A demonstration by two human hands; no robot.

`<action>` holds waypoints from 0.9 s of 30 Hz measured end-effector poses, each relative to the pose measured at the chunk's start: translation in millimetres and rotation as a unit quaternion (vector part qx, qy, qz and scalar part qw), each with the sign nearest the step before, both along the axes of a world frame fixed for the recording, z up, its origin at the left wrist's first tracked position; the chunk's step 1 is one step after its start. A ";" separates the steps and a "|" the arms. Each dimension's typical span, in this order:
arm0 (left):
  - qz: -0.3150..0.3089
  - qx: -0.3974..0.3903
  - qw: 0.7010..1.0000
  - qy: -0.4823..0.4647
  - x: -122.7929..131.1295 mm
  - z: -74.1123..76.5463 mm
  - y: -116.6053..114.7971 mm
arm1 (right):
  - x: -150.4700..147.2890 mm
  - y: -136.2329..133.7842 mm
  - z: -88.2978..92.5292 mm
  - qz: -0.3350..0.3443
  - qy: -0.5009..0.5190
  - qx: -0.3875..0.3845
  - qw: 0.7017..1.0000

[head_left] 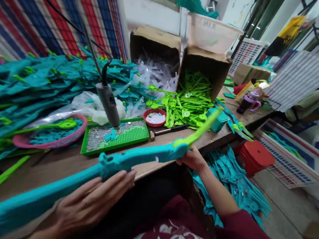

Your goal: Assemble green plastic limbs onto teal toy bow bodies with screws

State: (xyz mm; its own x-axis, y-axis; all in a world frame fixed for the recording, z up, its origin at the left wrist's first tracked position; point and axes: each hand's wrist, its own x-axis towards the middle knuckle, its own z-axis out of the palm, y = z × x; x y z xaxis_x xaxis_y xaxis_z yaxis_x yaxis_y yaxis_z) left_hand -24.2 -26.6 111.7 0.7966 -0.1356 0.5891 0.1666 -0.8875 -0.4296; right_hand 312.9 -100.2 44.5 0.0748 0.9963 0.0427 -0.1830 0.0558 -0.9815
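Note:
A long teal plastic piece with a lime-green arm jointed at its far end slants across the view, above the table's front edge. My right hand is closed around it near the joint, its fingers partly hidden behind the piece. Along the near side lies my left hand, fingers stretched out flat against the teal surface; the thumb is hidden. A grey electric screwdriver hangs tip-down over a green tray of small metal screws and a few teal bits.
Teal parts are heaped at left behind a pink basket. Two cardboard boxes spill clear strips and lime-green parts. A red bowl and a dark-handled tool lie mid-table. Right of me are a red stool and teal pieces.

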 end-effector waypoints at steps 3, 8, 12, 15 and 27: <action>0.148 -0.051 0.981 -0.115 -0.4 3.3 9.1 | 10.2 5.7 -4.4 -0.003 -0.027 0.041 0.999; 0.140 -0.204 0.967 -0.056 -2.4 -6.4 35.3 | 21.2 16.8 -4.3 0.017 -0.085 0.072 0.994; 0.160 -0.219 0.961 -0.053 -7.8 -11.0 40.8 | 5.9 12.1 -15.3 -0.109 -0.160 0.107 0.975; 0.213 -0.161 0.962 -0.050 -7.3 -5.1 35.1 | -21.3 -0.1 -23.9 -0.293 -0.240 0.147 0.913; 0.256 -0.180 0.950 0.001 -15.5 -12.5 27.3 | -62.1 50.7 54.1 -0.042 -0.621 0.410 0.666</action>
State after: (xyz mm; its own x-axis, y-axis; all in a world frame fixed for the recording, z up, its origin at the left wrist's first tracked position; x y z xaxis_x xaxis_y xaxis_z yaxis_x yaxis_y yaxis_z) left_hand -39.7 0.7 99.2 0.7050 0.4786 0.5234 0.6149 -0.7802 -0.1148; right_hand 250.8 -49.5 98.6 -0.4730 0.5938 0.6509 0.7795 0.6264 -0.0050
